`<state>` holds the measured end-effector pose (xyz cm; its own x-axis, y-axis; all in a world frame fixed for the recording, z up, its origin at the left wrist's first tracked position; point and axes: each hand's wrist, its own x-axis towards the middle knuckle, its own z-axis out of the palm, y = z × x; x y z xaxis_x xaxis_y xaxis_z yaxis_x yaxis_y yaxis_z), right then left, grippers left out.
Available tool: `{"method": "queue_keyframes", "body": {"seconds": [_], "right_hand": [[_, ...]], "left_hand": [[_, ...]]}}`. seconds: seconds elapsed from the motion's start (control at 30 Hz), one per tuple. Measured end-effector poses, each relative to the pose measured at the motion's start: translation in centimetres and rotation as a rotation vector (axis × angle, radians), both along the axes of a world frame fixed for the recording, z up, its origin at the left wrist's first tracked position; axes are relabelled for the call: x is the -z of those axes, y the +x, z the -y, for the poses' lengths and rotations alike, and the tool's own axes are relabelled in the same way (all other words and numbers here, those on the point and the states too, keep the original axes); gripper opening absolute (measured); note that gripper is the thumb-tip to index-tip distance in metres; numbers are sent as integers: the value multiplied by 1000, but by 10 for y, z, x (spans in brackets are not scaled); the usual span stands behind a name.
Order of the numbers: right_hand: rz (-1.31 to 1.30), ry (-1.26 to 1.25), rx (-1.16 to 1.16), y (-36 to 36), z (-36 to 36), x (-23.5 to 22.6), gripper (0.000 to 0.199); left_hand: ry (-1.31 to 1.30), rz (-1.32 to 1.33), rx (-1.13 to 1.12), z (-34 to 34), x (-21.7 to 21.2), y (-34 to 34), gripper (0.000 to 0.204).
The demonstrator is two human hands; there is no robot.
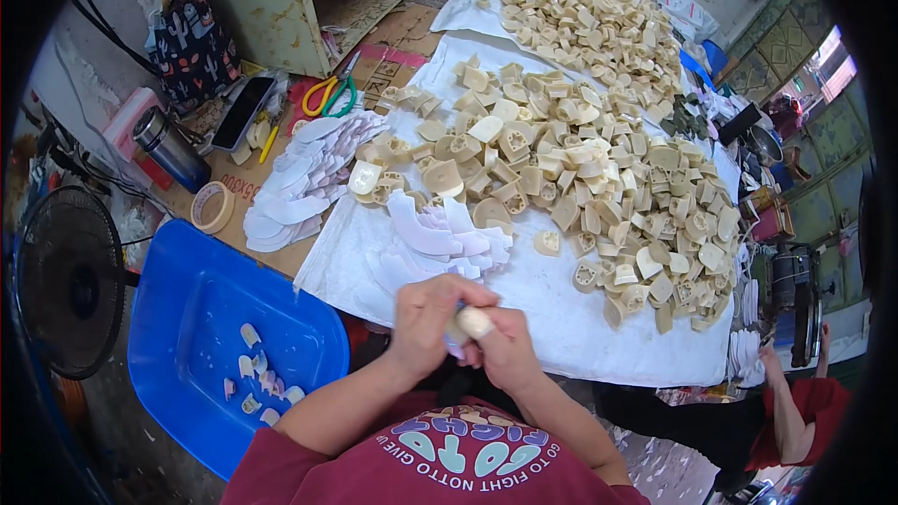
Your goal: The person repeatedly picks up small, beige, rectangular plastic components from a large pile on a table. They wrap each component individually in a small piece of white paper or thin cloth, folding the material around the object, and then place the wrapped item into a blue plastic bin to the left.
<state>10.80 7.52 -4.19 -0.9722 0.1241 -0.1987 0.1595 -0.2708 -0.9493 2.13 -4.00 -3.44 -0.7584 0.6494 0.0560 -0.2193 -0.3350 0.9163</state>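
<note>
Hands, left [426, 318] and right [505, 346], pinch one smooth cream plastic block [470, 322] in tight grip.

Between my left hand [426, 323] and my right hand [505, 346] sits a small cream-coloured plastic block [472, 322], the same pale beige as the big heap of moulded plastic pieces [599, 178] spread beyond my hands on the white woven cloth [552, 318]. Just ahead of my fingers lie white curved paper-thin strips [440, 243], and to my left is a bright blue plastic tray [201, 318] dotted with a few cream pieces. Below my hands my shirt is dark red with teal and white lettering, and far off to the left are yellow-and-green-handled scissors [329, 93] on brown cardboard.
</note>
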Motion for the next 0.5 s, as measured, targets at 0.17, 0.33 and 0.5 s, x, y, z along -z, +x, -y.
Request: {"method": "queue_keyframes", "body": {"seconds": [0.17, 0.33, 0.5], "right_hand": [[-485, 1128, 106, -52, 5, 7, 10], [-521, 1484, 156, -100, -22, 15, 17], [-493, 1348, 168, -109, -28, 31, 17]], "left_hand": [[-447, -256, -418, 101, 33, -32, 29], [-1042, -609, -590, 159, 34, -40, 26], [-827, -781, -568, 131, 22, -49, 29]]}}
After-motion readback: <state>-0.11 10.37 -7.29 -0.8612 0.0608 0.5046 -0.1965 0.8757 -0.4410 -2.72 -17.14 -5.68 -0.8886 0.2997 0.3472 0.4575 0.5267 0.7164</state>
